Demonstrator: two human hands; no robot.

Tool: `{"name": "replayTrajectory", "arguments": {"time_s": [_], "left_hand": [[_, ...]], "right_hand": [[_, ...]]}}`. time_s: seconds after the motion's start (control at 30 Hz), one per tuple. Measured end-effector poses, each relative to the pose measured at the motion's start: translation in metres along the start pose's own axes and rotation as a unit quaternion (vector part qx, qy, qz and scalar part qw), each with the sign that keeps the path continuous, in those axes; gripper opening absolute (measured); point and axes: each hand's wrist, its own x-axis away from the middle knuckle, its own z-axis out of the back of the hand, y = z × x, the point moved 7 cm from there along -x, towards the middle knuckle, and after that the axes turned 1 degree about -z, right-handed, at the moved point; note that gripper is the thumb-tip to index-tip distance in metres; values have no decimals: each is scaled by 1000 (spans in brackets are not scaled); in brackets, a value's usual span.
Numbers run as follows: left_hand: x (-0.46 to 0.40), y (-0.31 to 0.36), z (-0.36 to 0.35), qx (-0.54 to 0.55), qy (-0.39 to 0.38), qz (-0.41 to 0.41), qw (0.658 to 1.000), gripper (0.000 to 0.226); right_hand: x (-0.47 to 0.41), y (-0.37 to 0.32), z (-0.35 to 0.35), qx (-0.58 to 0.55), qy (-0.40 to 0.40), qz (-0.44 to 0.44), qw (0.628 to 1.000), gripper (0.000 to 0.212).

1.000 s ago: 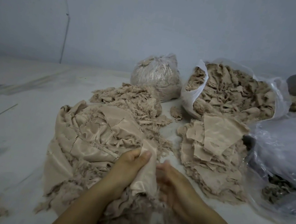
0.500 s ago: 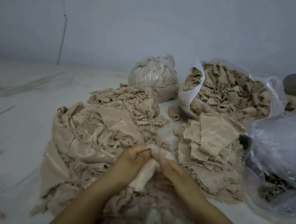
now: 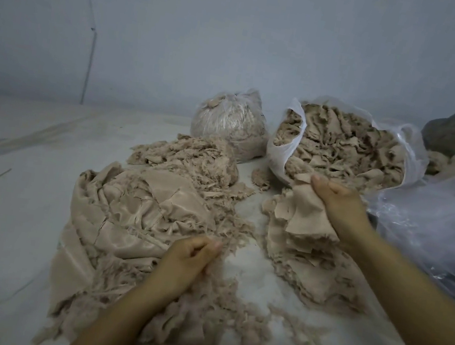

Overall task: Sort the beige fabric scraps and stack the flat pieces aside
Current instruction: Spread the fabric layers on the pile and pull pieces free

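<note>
My right hand [image 3: 339, 206] grips a flat beige scrap [image 3: 307, 213] and holds it over the stack of flat pieces [image 3: 313, 262] at the right. My left hand [image 3: 186, 263] rests with curled fingers on the loose frayed scraps [image 3: 197, 324] in front of me; whether it pinches any threads I cannot tell. A large heap of shiny beige fabric [image 3: 131, 217] lies at the left. Behind it sits a mound of shredded scraps [image 3: 190, 158].
An open white plastic bag [image 3: 283, 148] full of beige scraps stands at the back right. A tied clear bag [image 3: 230, 122] of scraps is beside it. Crumpled clear plastic [image 3: 443, 222] lies at the far right. A grey wall runs behind.
Both hands were together on one scrap near the front. My right hand has carried the scrap right and away, over the flat stack. My left hand stayed at the loose pile.
</note>
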Motion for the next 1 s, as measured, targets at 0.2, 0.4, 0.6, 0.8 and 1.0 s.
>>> {"name": "replayTrajectory", "arguments": {"time_s": [0.2,0.4,0.6,0.8,1.0], "left_hand": [[2,3,-5,-77,-127,-1,989,13],[30,-11,58,-61,-276,71,957,52],[41,-25,64,-229,-205,15,952,36],[36,-6,69,-50,-99,-8,994,19],[29,0,71,73,-79,39,993,10]], "right_hand": [[-20,-8,24,107,95,21,989,41],[50,-12,-19,188,19,163,968,7],[153,27,-133,101,-287,76,950,10],[149,17,-138,42,-251,65,965,16],[139,15,-118,-141,-307,-32,941,34]]}}
